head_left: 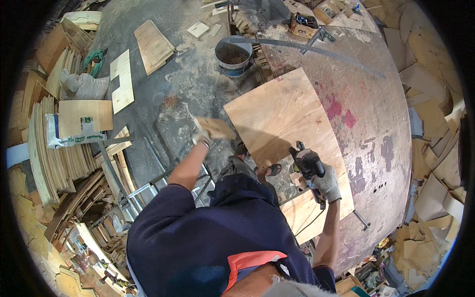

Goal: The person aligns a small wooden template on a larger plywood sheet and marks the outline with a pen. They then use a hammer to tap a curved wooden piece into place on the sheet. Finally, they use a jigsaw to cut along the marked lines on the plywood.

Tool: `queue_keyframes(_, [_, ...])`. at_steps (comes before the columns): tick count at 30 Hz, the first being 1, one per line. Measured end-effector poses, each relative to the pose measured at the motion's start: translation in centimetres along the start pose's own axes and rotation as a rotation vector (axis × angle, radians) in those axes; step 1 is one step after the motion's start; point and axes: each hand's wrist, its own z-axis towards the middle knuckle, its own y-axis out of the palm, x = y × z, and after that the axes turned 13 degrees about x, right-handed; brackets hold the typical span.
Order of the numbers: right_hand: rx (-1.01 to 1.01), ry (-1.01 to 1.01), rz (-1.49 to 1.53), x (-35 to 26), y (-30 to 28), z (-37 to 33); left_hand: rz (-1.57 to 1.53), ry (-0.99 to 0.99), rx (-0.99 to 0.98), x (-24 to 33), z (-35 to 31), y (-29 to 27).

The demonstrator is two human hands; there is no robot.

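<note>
My gloved left hand is held out to the left, gripping the edge of a small plywood offcut; both are a little blurred. In my gloved right hand is a black corded power tool, apparently a jigsaw. It rests on or just over a large plywood sheet, beside an opening cut in the sheet's near left edge. My fingers wrap round the tool's handle. Part of the sheet is hidden under the tool and my arm. The sheet lies on a worn brownish table and juts past its left edge.
A bucket of scraps stands beyond the sheet. A long metal straightedge lies across the far table. Plywood panels and an L-shaped piece lie on the floor. Stacked sheets fill the left; offcuts heap up at right.
</note>
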Motion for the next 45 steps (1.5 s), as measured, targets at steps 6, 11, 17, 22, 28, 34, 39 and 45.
queue_keyframes(6, [-0.002, 0.065, 0.053, -1.0, 0.1, -0.1, -0.831, -0.413, 0.153, -4.1, 17.4, -26.2])
queue_keyframes(11, [-0.018, 0.116, 0.136, -2.0, -0.2, -0.4, -2.274, -0.966, 0.204, 1.0, 20.0, -32.4])
queue_keyframes(17, [-0.062, 0.212, 0.275, -3.5, -0.5, -0.9, -1.697, -0.5, -0.064, 6.4, 6.4, -11.6])
queue_keyframes(22, [-0.058, 0.196, 0.299, -3.4, -0.6, -1.2, -0.76, -0.438, -0.175, 3.6, -14.0, 8.5])
queue_keyframes(28, [0.028, 0.06, 0.019, -2.2, -0.4, -0.6, -0.73, -0.463, -0.374, -5.9, -28.9, 14.6])
queue_keyframes(34, [0.055, -0.01, -0.166, -2.8, 0.8, -2.8, -0.988, -0.636, -0.207, -7.4, -27.5, 8.4])
queue_keyframes(39, [0.103, -0.006, 0.056, -1.1, -1.8, -9.8, -1.026, -0.336, 0.131, -1.3, -21.3, -1.2])
queue_keyframes(45, [0.488, 0.329, 0.603, 8.4, -3.5, -20.4, -1.013, -0.155, 0.033, 6.4, -22.9, -2.7])
